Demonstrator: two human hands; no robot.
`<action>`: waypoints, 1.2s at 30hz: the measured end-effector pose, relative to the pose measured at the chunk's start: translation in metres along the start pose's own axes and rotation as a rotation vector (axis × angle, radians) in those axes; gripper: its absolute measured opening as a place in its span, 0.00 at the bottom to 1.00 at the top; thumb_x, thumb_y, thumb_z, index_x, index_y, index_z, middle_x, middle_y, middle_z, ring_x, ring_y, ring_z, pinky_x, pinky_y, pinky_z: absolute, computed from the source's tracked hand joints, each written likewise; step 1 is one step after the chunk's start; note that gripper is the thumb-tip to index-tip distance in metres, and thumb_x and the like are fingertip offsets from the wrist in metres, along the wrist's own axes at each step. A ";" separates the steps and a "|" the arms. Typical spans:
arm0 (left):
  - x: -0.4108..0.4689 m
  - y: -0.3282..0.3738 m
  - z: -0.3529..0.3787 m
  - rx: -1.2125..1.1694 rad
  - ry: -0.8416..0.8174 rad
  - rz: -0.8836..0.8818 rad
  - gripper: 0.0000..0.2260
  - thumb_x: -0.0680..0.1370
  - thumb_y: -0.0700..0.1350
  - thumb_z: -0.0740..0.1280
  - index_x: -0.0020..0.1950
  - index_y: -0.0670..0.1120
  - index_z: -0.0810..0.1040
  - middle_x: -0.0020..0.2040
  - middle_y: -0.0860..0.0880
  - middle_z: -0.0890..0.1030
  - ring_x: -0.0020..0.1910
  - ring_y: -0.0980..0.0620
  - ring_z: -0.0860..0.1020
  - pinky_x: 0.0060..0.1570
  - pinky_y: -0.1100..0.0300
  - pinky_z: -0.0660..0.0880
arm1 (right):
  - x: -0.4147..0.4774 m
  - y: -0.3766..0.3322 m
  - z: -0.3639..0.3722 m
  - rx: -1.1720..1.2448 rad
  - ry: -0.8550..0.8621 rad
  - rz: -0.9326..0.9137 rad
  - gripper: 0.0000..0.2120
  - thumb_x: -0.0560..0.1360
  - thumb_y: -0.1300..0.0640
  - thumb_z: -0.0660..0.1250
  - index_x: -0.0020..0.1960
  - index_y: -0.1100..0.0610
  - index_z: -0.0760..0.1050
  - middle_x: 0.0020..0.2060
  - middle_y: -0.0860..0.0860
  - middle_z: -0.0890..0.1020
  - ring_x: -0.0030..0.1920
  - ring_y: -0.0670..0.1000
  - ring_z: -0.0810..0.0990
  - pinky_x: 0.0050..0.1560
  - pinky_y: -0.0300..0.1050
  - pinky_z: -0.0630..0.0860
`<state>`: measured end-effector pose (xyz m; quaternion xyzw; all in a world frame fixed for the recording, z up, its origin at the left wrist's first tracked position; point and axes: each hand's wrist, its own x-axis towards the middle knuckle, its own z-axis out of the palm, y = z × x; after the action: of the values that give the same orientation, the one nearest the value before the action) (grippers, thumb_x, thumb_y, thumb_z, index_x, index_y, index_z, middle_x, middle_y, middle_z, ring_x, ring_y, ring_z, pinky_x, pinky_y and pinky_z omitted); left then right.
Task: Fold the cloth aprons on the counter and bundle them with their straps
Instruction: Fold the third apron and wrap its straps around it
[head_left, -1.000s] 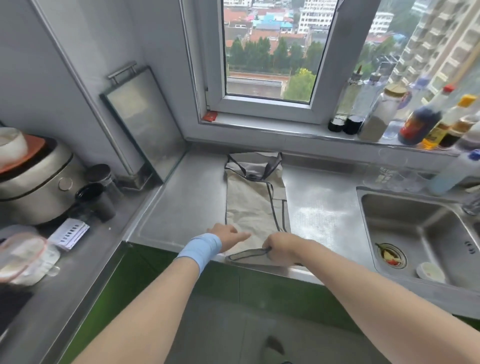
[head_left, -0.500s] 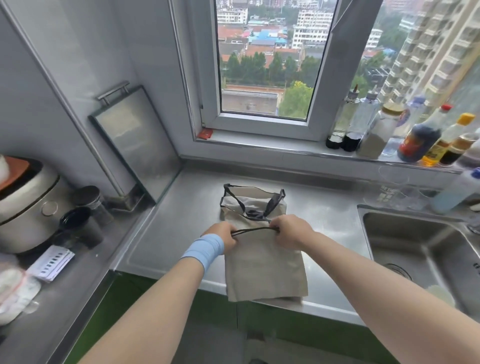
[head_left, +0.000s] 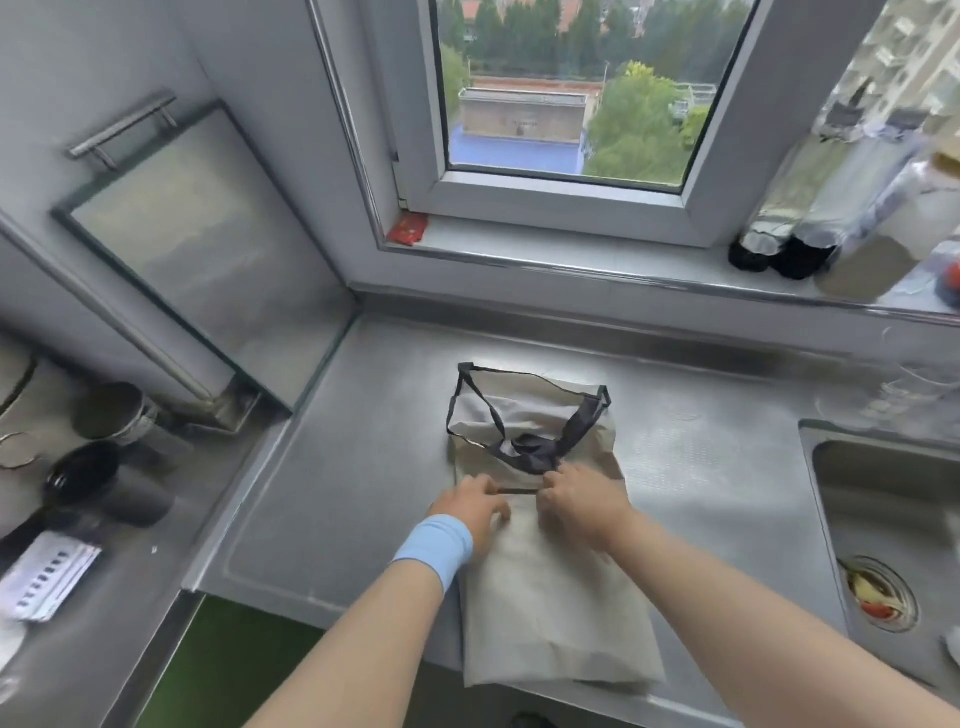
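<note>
A beige cloth apron (head_left: 556, 597) lies folded lengthwise on the steel counter (head_left: 332, 499), its near end hanging slightly over the front edge. Dark straps (head_left: 530, 447) lie bunched on its far end. My left hand (head_left: 470, 512), with a blue wristband, and my right hand (head_left: 582, 499) sit side by side on the folded-over apron edge. Each pinches an end of a short dark-trimmed stretch of the edge between them.
A sink (head_left: 893, 525) with food scraps in its drain lies at the right. Bottles (head_left: 810, 228) line the windowsill. A steel board (head_left: 202, 260) leans against the left wall. Dark cups (head_left: 104, 483) and a packet stand on the left counter.
Both hands lifted the apron's near end and carried it away from me, folding it over. They have since closed in toward each other just below the bunched straps.
</note>
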<state>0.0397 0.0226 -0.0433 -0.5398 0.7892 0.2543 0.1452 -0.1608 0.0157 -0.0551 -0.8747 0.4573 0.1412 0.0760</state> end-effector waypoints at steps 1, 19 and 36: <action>0.005 -0.002 -0.002 -0.016 0.006 0.002 0.13 0.77 0.48 0.63 0.60 0.60 0.76 0.65 0.53 0.69 0.65 0.49 0.68 0.63 0.53 0.69 | 0.005 0.001 -0.002 0.020 -0.045 -0.003 0.10 0.72 0.62 0.64 0.50 0.54 0.80 0.47 0.54 0.80 0.48 0.59 0.79 0.44 0.50 0.73; 0.075 -0.080 -0.089 -0.585 -0.001 -0.482 0.06 0.76 0.40 0.61 0.48 0.47 0.76 0.45 0.46 0.78 0.42 0.44 0.76 0.45 0.57 0.75 | 0.201 0.006 -0.095 -0.192 -0.102 -0.233 0.20 0.77 0.61 0.61 0.67 0.49 0.73 0.61 0.52 0.75 0.52 0.57 0.82 0.42 0.47 0.70; 0.087 -0.081 -0.090 -0.520 0.034 -0.593 0.17 0.71 0.44 0.66 0.59 0.46 0.70 0.54 0.47 0.75 0.53 0.43 0.78 0.51 0.55 0.75 | 0.178 0.053 -0.090 0.483 0.392 0.099 0.22 0.77 0.66 0.62 0.67 0.48 0.72 0.60 0.47 0.80 0.52 0.55 0.81 0.43 0.47 0.76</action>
<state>0.0856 -0.1191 -0.0321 -0.7671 0.5107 0.3838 0.0578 -0.0921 -0.1770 -0.0263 -0.8186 0.5255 -0.1396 0.1851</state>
